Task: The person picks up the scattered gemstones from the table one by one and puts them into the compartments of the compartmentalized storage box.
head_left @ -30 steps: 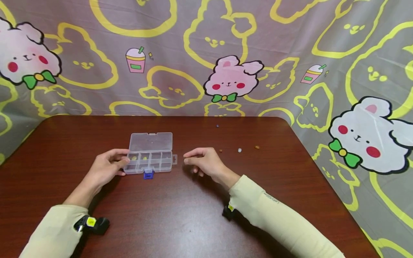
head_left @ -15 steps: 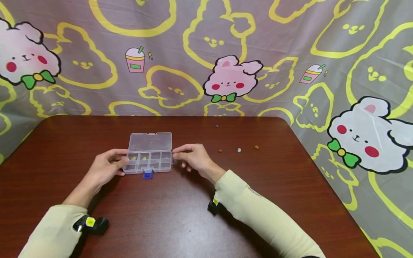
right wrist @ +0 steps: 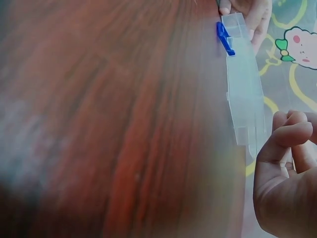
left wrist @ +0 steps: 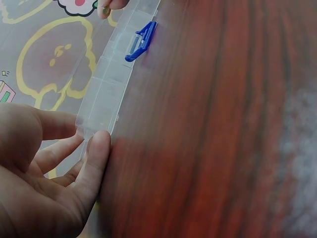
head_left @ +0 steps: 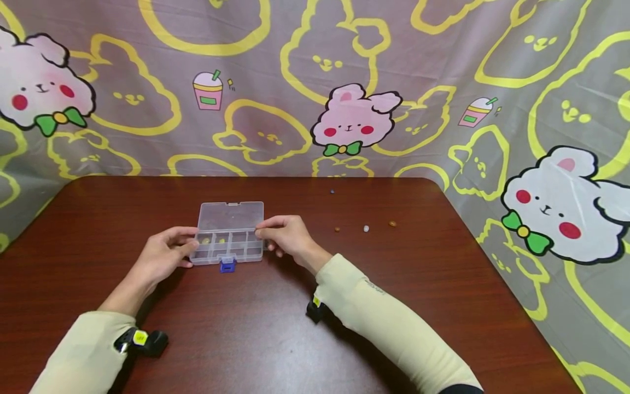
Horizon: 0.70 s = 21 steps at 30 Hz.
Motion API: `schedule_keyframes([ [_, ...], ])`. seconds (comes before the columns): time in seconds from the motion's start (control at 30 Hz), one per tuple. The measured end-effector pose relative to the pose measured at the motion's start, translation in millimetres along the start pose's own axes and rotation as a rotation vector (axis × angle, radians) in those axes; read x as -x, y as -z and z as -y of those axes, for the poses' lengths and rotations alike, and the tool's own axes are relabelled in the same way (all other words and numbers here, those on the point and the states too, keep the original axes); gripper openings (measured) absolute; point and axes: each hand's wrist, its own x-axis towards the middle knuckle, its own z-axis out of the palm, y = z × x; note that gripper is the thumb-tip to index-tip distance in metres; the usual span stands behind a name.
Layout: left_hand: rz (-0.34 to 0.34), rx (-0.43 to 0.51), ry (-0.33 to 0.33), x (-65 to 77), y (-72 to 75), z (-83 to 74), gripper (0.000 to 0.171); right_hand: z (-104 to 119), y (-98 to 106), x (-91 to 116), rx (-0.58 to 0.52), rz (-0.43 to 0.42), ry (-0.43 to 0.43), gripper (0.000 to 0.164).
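Note:
A clear plastic compartment box (head_left: 253,251) stands on the table with its lid (head_left: 231,216) raised at the back and its blue latch (head_left: 227,266) at the front. Two small yellowish stones (head_left: 222,241) lie in separate back-row compartments. My left hand (head_left: 164,250) grips the box's left end between thumb and fingers. At the other end, my right hand (head_left: 289,236) holds thumb and forefinger pinched over the back right compartment. In the left wrist view, a small greenish stone (left wrist: 106,10) shows between those fingertips.
Right of the box, a small brown stone (head_left: 337,230), a white stone (head_left: 366,229) and an amber stone (head_left: 392,224) lie on the brown table (head_left: 236,339). A tiny bluish stone (head_left: 332,191) is farther back. A patterned curtain (head_left: 275,65) hangs behind the table.
My right hand has moved left from beside the box to above its back right compartment. The left hand has kept its grip on the left end.

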Motion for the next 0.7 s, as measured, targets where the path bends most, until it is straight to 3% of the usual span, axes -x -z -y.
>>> schedule_keyframes([
  [0.3, -0.005, -0.007, -0.002, 0.3, -0.3, -1.0, 0.041, 2, -11, -3, 0.026, -0.043, -0.023, 0.015],
  [0.7, -0.010, -0.010, -0.004, -0.6, -0.3, -0.7, 0.041, 1, -13, -4, 0.036, -0.040, -0.033, 0.013],
])
